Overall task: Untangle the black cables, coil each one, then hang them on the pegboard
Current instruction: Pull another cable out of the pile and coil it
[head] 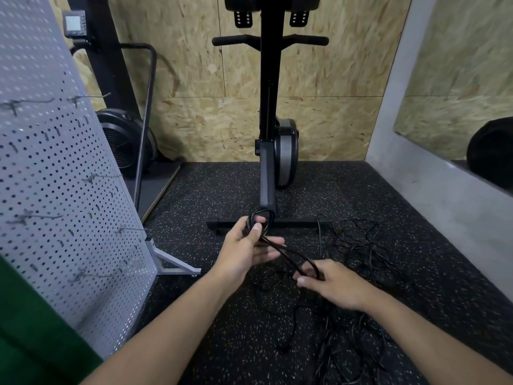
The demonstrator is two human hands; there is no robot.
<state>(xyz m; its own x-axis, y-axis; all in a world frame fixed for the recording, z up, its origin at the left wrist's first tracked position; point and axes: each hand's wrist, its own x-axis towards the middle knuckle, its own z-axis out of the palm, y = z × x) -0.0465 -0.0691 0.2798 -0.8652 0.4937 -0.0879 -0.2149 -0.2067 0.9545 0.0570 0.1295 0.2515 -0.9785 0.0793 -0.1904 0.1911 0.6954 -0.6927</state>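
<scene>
L thumb point(257, 227) clamps a small coil point(263, 216) against curled fingers, loops poking up at 12 o'clock from the L hand point(244, 251). R fingertips point(304, 282) pinch the black cable point(286, 255), a doubled run stretching from the coil down to the R hand point(333, 287) at 4 o'clock. Coiling step, early by my read: most cable sits in the tangle point(341, 337) on the floor point(236, 343), 3 to 6 o'clock of the hands. To do it well: slide R along the run, feed slack w/o yanking knots tight, match each loop to coil size, reclamp w/ thumb every lap. The pegboard point(55, 190) stands at 9 o'clock, hooks point(39, 217) look bare.
</scene>
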